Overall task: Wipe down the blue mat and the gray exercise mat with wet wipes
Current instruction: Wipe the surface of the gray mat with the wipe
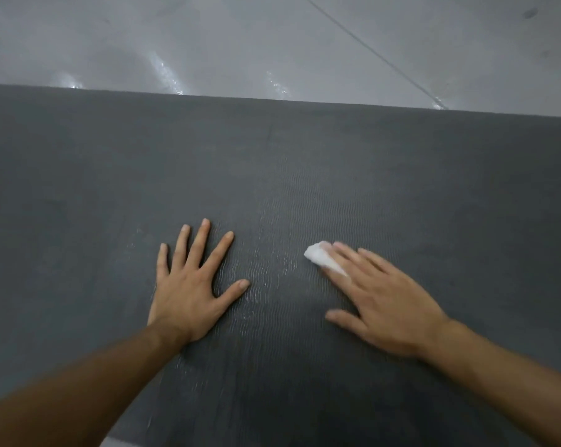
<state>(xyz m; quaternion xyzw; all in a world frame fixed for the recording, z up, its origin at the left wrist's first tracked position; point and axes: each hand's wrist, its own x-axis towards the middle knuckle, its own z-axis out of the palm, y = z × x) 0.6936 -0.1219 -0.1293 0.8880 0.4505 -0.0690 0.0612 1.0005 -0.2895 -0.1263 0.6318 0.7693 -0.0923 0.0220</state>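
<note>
Left hand (192, 291) fingers (198, 246) spread on wavy-ribbed gray mat (305, 150); right hand (379, 304) flat, pressing crumpled white wipe (319, 257).

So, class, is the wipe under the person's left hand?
No, the white wipe is pressed under the right hand, while the left hand lies flat and bare on the gray mat.

Across the top of your view lies a smooth gray floor (272, 33) with a dull shine. 1 thin dark seam (380, 59) cuts through it on a slant, from the top middle down toward the right edge. Pale streaks of reflected light (164, 71) lie left of center. 2 faint dark smudges (530, 12) sit in the upper right corner.
</note>
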